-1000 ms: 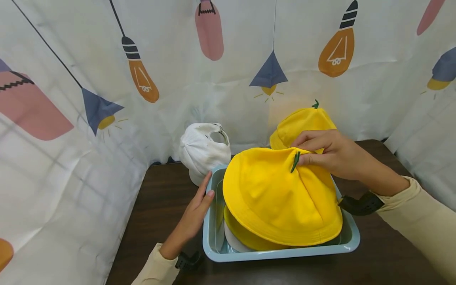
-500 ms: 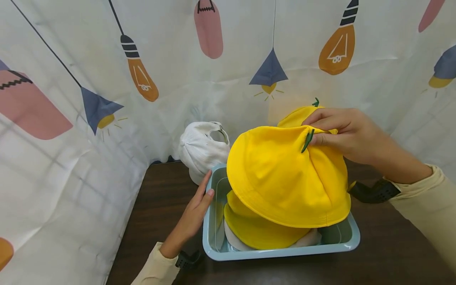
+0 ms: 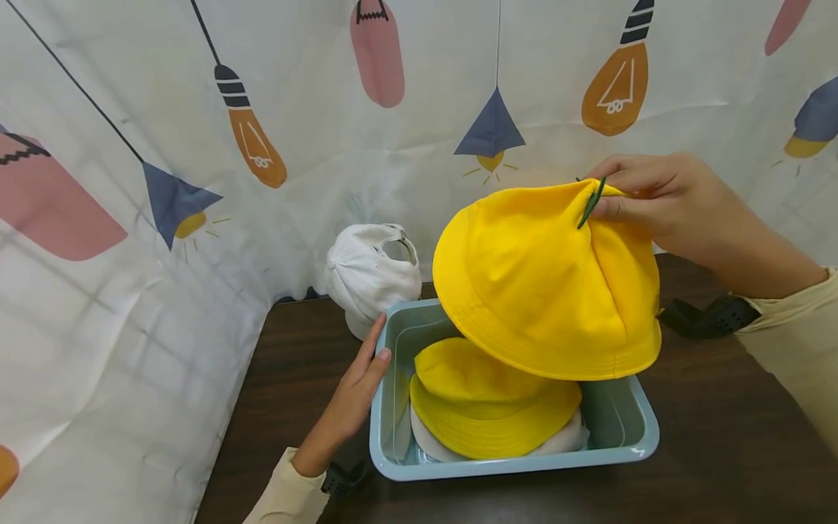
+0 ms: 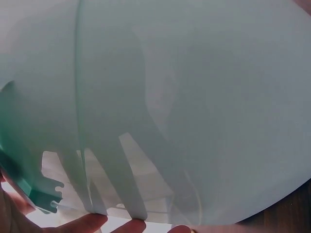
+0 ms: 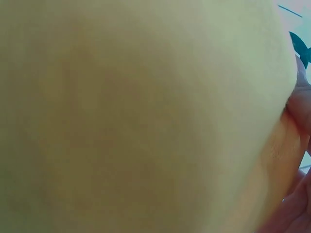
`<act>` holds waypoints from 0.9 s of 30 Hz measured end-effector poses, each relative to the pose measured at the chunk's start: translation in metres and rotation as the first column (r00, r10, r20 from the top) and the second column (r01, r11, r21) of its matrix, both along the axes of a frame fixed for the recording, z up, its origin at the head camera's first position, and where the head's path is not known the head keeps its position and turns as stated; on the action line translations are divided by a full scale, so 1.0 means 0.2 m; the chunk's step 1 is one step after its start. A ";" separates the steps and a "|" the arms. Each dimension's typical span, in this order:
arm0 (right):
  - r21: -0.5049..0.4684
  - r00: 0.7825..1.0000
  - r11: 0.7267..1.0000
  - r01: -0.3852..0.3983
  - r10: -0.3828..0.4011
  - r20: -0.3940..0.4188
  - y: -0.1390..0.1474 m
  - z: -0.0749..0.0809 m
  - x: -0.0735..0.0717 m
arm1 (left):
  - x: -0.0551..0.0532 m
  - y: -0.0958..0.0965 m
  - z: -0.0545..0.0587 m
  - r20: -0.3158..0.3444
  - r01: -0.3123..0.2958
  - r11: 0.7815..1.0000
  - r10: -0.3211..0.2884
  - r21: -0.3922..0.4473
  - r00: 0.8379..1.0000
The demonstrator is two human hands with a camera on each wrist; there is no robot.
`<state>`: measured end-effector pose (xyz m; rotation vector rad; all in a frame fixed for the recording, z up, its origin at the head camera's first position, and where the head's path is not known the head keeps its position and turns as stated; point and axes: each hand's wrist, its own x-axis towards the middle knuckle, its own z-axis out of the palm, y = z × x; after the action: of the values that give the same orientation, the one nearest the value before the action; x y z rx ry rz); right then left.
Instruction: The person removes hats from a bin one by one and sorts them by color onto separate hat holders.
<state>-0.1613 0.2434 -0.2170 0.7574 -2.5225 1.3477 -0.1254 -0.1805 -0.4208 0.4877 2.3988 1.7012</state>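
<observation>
One left hand (image 3: 350, 393) is resting its fingers, fairly straight, against the left wall of one pale blue tray (image 3: 513, 466) on the dark bench (image 3: 720, 437); one white cap (image 3: 373, 273) is sitting just behind the tray's left corner; inside the tray one yellow hat (image 3: 491, 418) is lying over something pale (image 3: 432, 440), mostly hidden; a second, brighter yellow hat (image 3: 537, 284), one green strip (image 3: 592, 204) showing at its crown, is hanging tilted above the tray's right half; at far right one right hand (image 3: 687, 211) is pinching that brighter hat at the crown, its fingers narrow on the cloth; the left wrist view is showing three fingertips at the tray wall and their reflections, which the head view is not showing; the right wrist view is mostly filling with a blurred yellowish surface, only the head view showing the pinch clearly
</observation>
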 end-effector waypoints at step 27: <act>-0.151 0.990 0.983 0.103 -0.116 -0.082 0.19 0.17 -0.18 | 0.00 0.00 0.00 0.002 0.027 0.999 -0.027 0.030 1.000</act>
<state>-0.1980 0.2823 -0.1822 0.6258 -2.3289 1.4098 -0.1246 -0.1806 -0.4210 0.5197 2.3566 1.7282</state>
